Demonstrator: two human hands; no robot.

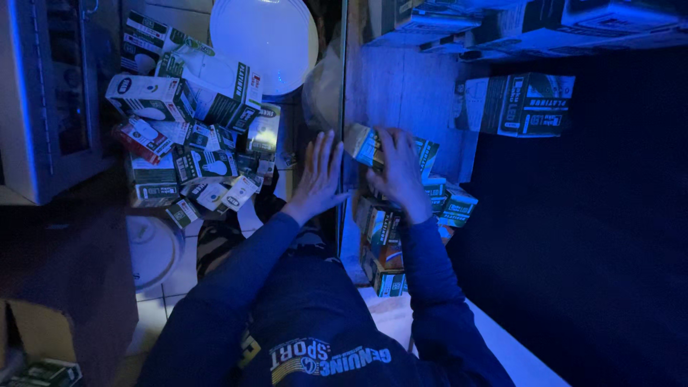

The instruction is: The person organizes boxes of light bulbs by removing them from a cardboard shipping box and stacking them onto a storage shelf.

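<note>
While both hands (358, 172) touch it, box (369, 147) tilts.

A dim room is seen washed in blue light, with pale floor tiles (168, 283) near left, a grey cabinet (43, 100) at far left, and white shelving (401, 93) set against darkness at right.
</note>
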